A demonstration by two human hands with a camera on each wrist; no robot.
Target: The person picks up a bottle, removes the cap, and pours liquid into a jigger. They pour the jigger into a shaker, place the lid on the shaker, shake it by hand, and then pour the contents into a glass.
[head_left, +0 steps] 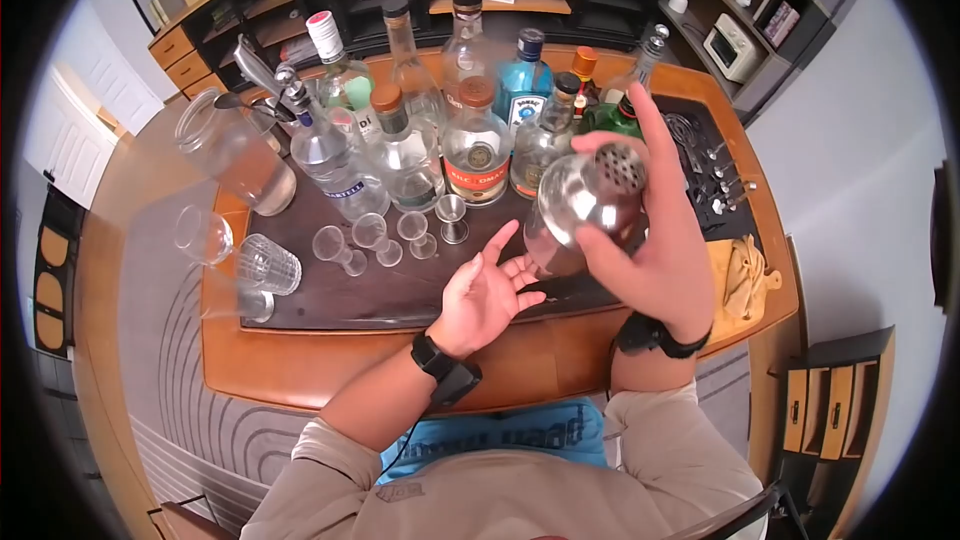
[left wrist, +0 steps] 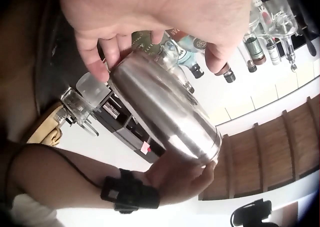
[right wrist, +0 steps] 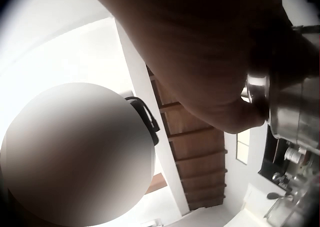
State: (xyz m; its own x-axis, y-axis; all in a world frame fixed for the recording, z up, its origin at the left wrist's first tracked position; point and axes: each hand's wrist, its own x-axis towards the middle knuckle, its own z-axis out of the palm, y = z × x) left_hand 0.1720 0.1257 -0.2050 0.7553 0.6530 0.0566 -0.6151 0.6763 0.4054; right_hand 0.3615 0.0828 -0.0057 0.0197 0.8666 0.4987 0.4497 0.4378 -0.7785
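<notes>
A shiny metal cocktail shaker [head_left: 572,208] is held tilted above the front of the dark table mat, its perforated strainer top [head_left: 620,168] facing up toward the head. My right hand [head_left: 662,250] grips it around the upper end, thumb on the near side and fingers on the far side. Palm up, my left hand [head_left: 482,298] has its fingers spread at the shaker's lower end. From the left wrist view, the left fingertips [left wrist: 102,72] sit right at the base of the shaker, while the right hand [left wrist: 182,174] holds the opposite end.
Several liquor bottles [head_left: 477,155] crowd the back of the table. Small stemmed glasses [head_left: 375,240] and a metal jigger [head_left: 452,220] stand before them. Tumblers [head_left: 270,265] and a glass pitcher [head_left: 245,160] are on the left. Bar tools [head_left: 725,175] and a cloth on a wooden board [head_left: 745,280] lie right.
</notes>
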